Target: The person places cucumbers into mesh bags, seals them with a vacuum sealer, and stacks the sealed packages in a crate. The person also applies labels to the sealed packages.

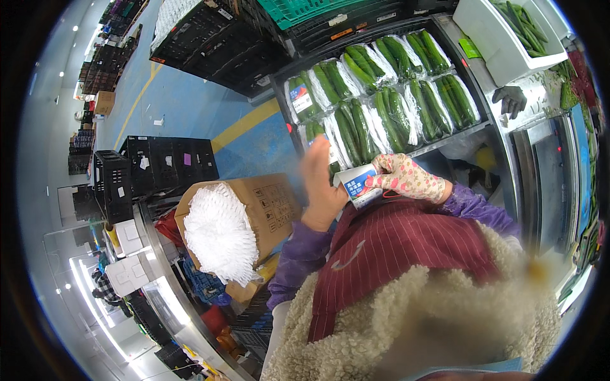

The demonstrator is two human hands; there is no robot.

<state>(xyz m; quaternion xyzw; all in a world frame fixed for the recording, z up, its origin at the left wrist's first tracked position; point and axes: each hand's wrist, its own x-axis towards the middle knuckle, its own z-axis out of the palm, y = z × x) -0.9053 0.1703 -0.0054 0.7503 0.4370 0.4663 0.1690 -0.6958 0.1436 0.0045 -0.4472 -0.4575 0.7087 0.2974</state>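
Observation:
My right hand, in a flower-patterned glove, grips a small stack of printed labels, blue and white with writing, close to my apron. Bare and blurred by motion, my left hand is raised with its fingers up and the thumb apart, beside the labels. It covers part of the nearest left cucumber pack, which bears a label. Beyond my hands, several clear-wrapped cucumber packs with white foam netting lie in two rows in a dark crate. The far left pack also carries a label.
A cardboard box of white foam netting stands at my left. Black crates sit on the blue floor. At right are a white foam box of cucumbers and a dark glove. A person is far left.

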